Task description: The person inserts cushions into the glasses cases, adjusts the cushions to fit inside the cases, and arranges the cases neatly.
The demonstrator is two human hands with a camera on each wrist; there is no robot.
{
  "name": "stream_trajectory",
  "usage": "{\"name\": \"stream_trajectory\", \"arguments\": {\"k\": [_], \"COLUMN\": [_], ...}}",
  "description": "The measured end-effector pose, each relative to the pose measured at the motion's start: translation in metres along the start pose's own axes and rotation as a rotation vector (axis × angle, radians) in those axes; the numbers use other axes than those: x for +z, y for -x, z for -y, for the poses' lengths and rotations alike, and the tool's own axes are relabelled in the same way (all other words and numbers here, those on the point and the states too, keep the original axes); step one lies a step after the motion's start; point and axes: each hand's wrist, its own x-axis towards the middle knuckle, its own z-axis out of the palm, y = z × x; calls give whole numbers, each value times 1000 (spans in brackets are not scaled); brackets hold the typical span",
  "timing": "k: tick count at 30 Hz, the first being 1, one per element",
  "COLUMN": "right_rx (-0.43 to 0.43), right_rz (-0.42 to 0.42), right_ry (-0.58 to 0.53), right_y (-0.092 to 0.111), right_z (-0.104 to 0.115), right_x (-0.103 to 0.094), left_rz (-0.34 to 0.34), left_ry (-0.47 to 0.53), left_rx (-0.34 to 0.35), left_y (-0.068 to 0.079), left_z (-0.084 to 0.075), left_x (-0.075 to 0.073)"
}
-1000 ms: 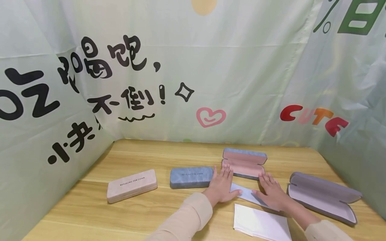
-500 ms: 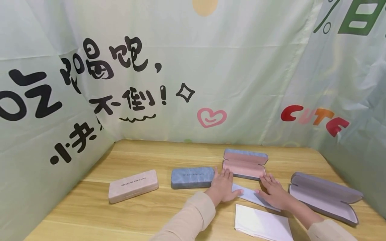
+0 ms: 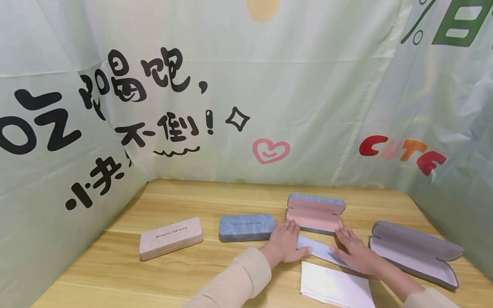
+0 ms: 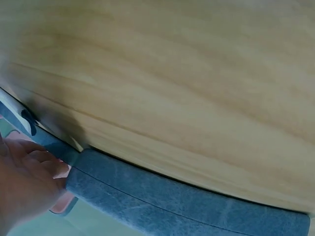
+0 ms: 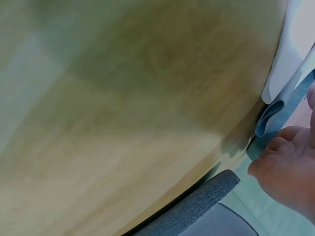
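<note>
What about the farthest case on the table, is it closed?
No, the blue case stands open, its lid up and its pink inside showing.

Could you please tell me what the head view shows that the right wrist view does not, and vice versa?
Only the head view shows the closed pink case, the closed blue case and the pink heart. Only the right wrist view shows the looped fold at the end of the light-blue cloth. Both show the right hand, the open grey case and the table.

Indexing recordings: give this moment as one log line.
left hand: at left end of open pink-lined case; right hand: at its right end; blue cloth: folded, in front of case
</note>
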Motion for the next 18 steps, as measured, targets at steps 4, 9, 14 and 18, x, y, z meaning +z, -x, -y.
{"name": "stream_trajectory", "arguments": {"k": [4,9,14,18], "right_rx": [1,17,47,46], "right_rz": [22,60,94,108], "right_ry": [-21,-71,-115,-119], "right_y": [4,8,13,16], "right_z": [-2,-2,0,0], "right_x": [0,-1,-2,-3], "left_rz": [-9,-7,-4,-9], "left_ry": [26,46,62,56], "left_rx": [13,35,66,93], "left_y": [5,9,14,17], "left_z": [-1,-1,0,0], "left_x": [-1,-1,0,2]}}
